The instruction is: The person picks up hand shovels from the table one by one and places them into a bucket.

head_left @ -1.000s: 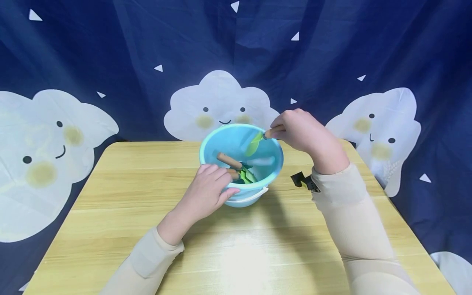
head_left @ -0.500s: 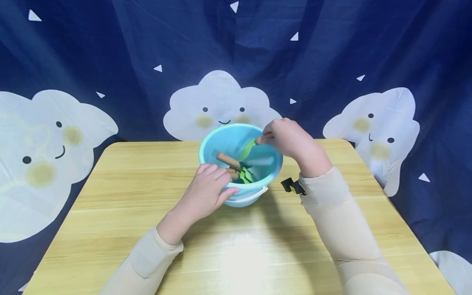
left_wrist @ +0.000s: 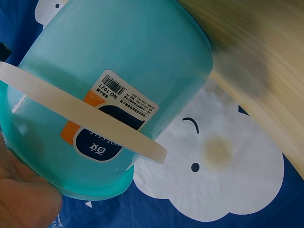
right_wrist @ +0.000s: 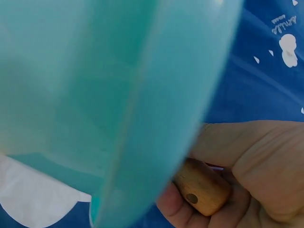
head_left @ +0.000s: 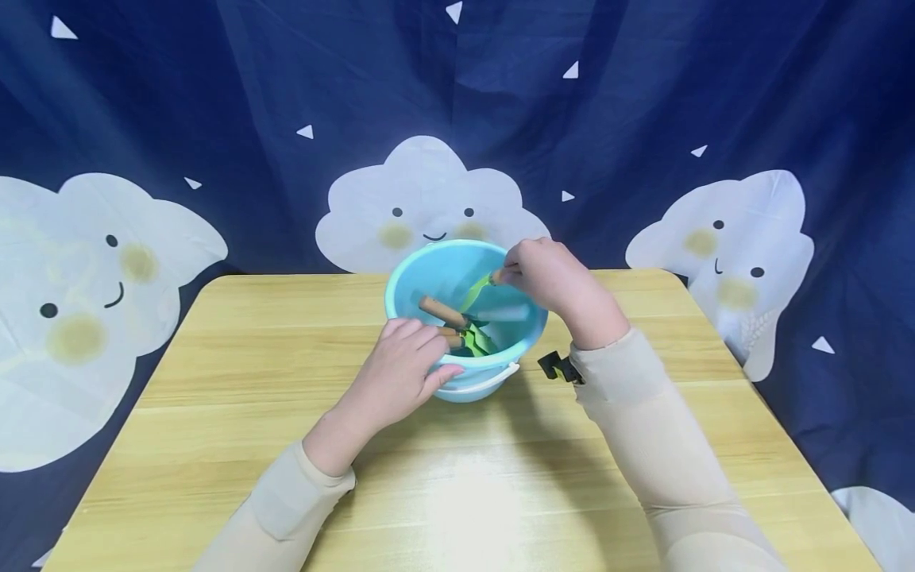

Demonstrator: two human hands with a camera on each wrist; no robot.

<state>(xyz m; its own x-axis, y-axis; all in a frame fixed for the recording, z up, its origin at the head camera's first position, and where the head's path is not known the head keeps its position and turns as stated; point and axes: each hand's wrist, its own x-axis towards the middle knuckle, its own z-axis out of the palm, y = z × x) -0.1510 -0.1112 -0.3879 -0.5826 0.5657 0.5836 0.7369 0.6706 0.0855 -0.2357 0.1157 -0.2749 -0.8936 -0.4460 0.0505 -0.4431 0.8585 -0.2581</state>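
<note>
A light blue bucket stands on the table in the head view. My left hand grips its near left rim, fingers over the edge and thumb outside. At the far right rim my right hand holds a small garden trowel by its wooden handle, its green blade slanting down into the bucket. The right wrist view shows the wooden handle between thumb and fingers, partly hidden by the bucket wall. Inside the bucket lie other small green tools with wooden handles, one handle pointing up left; their lower parts are partly hidden.
The bucket's white carrying handle hangs down across its labelled outer side. Around it spreads the wooden table. Behind the table hangs a dark blue curtain with printed clouds. A small black device sits at the right cuff.
The right hand has moved left and down, bringing the trowel's blade deeper into the bucket. The left hand and the bucket have stayed in place.
</note>
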